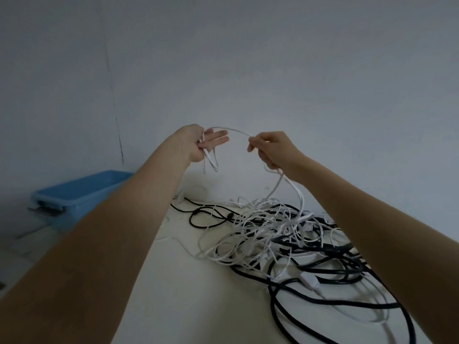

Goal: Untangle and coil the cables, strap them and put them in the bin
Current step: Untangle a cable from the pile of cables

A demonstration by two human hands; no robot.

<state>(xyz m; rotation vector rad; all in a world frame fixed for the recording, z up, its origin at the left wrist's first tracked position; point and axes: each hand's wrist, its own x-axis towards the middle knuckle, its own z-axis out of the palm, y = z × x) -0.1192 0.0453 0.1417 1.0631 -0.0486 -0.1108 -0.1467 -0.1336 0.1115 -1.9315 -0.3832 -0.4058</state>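
Both hands [198, 142] [269, 147] grip a white cable [236, 131] between them.

A tangle of cables [280, 234] lies on the surface [178, 281], right of centre. The bin [82, 194] sits to the left, beside the surface, before the wall [248, 58].

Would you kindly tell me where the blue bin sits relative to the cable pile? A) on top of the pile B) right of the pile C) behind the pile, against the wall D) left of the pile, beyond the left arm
D: the blue bin shows at the left, partly hidden behind the left forearm, while the cable pile lies to the right on the white surface.
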